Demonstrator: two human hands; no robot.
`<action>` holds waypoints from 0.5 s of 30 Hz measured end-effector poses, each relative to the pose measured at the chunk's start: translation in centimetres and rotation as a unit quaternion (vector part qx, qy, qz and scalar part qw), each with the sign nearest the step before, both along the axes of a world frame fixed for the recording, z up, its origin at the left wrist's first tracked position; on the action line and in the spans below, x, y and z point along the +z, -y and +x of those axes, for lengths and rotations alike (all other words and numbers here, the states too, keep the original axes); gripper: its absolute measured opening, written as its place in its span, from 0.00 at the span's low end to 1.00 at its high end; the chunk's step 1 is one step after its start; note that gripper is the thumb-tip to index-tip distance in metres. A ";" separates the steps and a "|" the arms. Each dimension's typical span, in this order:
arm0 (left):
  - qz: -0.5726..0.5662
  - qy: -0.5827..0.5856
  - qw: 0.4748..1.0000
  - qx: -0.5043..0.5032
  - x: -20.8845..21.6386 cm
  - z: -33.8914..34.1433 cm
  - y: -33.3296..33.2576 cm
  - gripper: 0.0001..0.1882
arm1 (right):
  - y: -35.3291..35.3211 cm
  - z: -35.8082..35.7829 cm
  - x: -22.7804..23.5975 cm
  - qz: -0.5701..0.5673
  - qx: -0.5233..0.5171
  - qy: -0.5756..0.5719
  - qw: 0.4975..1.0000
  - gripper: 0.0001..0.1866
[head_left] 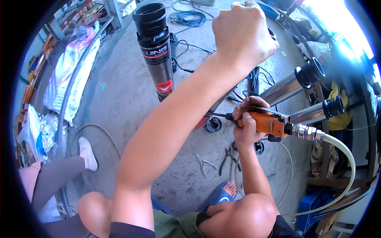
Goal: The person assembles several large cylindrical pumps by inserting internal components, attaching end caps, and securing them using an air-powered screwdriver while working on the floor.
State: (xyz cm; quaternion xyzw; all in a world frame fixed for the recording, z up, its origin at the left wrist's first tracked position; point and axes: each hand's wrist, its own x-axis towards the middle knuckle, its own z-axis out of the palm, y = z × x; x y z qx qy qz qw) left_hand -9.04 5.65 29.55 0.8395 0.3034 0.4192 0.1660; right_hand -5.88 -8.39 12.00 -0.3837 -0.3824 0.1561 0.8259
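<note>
My left hand [244,35] is closed at the upper end of a tilted pump [272,33]. Only part of its black rim shows beside the hand; my forearm covers most of the body, and the fingertips are hidden. Wrapped in my right hand [247,129] is an orange air screwdriver [268,123], lying level, with a pale hose [346,152] joined by metal fittings. Its thin shaft points left toward the pump's lower end, where the contact is partly behind my forearm. A round black part [213,124] lies just below the shaft.
Another steel pump [156,59] with a black top stands left of my forearm. Two more steel cylinders [279,88] lean at the right by a rack. Pliers [205,163] and coiled cables [187,18] lie on the floor. At the left are white sacks [71,75] and a person's foot [87,154].
</note>
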 end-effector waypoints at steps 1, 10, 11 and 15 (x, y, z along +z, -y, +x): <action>0.002 0.004 1.000 0.019 -0.2 0.5 0.0 0.19 | -0.2 0.1 0.1 0.001 0.006 0.008 1.000 0.21; 0.072 0.041 0.994 0.073 -2.0 3.0 -0.9 0.29 | -1.4 -0.7 2.1 -0.115 0.078 0.077 0.987 0.20; 0.067 0.036 0.995 0.066 -1.8 3.0 -1.0 0.30 | -1.6 -0.8 2.4 -0.134 0.073 0.080 0.985 0.19; 0.059 0.029 0.994 0.084 -1.9 3.2 -1.2 0.30 | -1.4 -0.6 1.6 -0.110 0.088 0.109 0.984 0.19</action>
